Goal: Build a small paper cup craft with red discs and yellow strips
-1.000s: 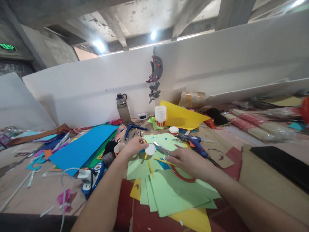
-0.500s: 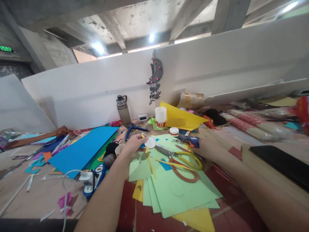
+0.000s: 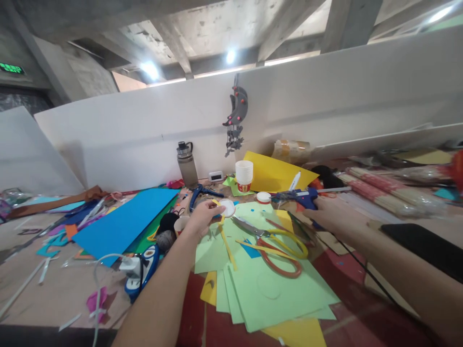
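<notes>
My left hand (image 3: 203, 217) is closed, pinching a small round white disc (image 3: 227, 208) by its left edge. A narrow yellow paper strip (image 3: 227, 245) hangs below the disc onto the green sheets (image 3: 267, 308). Over at the right, my right hand (image 3: 321, 212) is closed around the handle of a blue glue gun (image 3: 307, 198); its nozzle points left and a pale glue stick sticks out behind. Some of its fingers are hidden. Large scissors (image 3: 277, 241) with yellow and orange handles lie open on the sheets between my hands. A white round lid (image 3: 264, 197) sits just beyond.
Stacked paper cups (image 3: 244, 174), a water bottle (image 3: 187, 164) and a white marker (image 3: 295, 181) are at the back. A blue sheet (image 3: 126, 221) and a power strip (image 3: 144, 270) lie left. A black cord (image 3: 365, 270) trails below my right arm; a black phone-like slab (image 3: 423, 246) lies right.
My right hand has moved right with the glue gun, away from the scissors, and the cord has come into view. The left hand still holds the disc in nearly the same place.
</notes>
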A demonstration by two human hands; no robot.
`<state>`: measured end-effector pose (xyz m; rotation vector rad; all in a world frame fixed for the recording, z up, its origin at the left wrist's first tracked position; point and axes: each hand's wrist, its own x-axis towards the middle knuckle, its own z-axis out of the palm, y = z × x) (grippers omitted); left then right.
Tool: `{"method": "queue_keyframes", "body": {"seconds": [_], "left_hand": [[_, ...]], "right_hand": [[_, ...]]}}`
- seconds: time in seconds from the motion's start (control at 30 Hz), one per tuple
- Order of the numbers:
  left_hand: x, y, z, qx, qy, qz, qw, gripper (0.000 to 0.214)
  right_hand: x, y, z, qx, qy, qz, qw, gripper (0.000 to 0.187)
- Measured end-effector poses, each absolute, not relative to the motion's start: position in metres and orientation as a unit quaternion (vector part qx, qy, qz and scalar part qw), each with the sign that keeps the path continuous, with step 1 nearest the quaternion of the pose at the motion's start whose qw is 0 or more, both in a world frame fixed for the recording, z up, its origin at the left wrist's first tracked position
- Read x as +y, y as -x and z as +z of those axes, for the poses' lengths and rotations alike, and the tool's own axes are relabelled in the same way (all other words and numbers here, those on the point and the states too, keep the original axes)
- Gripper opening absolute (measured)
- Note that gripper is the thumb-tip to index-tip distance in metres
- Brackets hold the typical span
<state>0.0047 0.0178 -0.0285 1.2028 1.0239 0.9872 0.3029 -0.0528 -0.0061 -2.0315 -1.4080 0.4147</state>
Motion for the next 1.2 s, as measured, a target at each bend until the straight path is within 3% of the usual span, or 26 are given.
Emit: {"method": "queue_keyframes", "body": {"seconds": [0.23,0.37,0.5,0.87,1.2], "left_hand": [[0.014,-0.008,-0.025,0.456,-0.486,0.469,0.58,0.032],[0.014,-0.009,-0.026,0.446,-0.464,0.476,0.599,0.033],[0.013,-0.012,-0.028,0.454,-0.447,0.481,0.602,0.034],[0.009,-0.021,-0.027,0.475,-0.461,0.501,0.557,0.035],[0.008,-0.022,-0.028,0.466,-0.47,0.504,0.555,0.035]], "right_hand": [[-0.063,-0.256,0.019,-0.484,0.683,0.325,0.44,0.01],[-0.06,-0.245,0.014,-0.514,0.634,0.365,0.447,0.002],[-0.061,-0.245,-0.004,-0.576,0.546,0.401,0.457,0.016],[-0.067,-0.244,-0.023,-0.694,0.566,0.224,0.385,0.027],[-0.068,-0.246,-0.026,-0.722,0.564,0.181,0.357,0.03]]}}
